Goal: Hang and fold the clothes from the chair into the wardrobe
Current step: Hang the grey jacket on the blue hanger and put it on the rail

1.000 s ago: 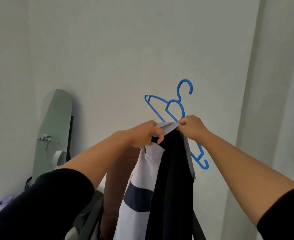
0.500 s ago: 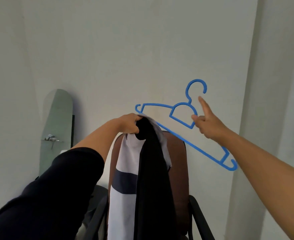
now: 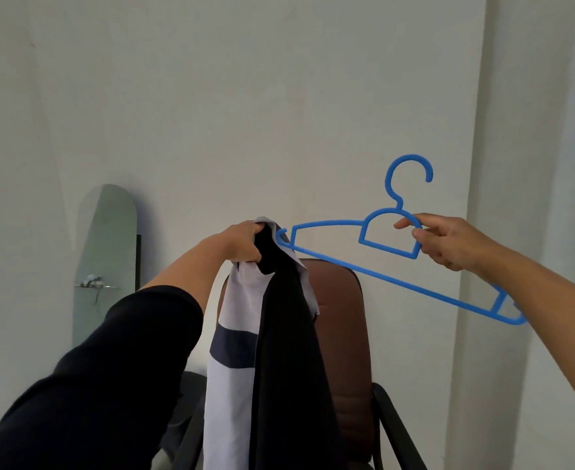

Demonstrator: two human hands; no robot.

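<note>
A garment (image 3: 279,361) in white, navy and black hangs straight down from my left hand (image 3: 243,244), which grips it by the top edge. My right hand (image 3: 448,240) pinches the neck of a blue plastic hanger (image 3: 377,269), just under its hook. The hanger is tilted, its left tip touching or just inside the garment's top opening by my left hand. Its right end sits low, near my right forearm. Behind the garment stands a brown office chair (image 3: 343,327) with black armrests.
A tall rounded mirror (image 3: 106,259) with a small shelf leans on the white wall at the left. More dark clothing (image 3: 181,415) lies on the chair seat. A wall corner or pillar (image 3: 516,198) rises at the right.
My right hand let go of the garment's top and now holds the hanger by its neck, moved right. The hanger has swung flatter, and the garment hangs lower from my left hand alone.
</note>
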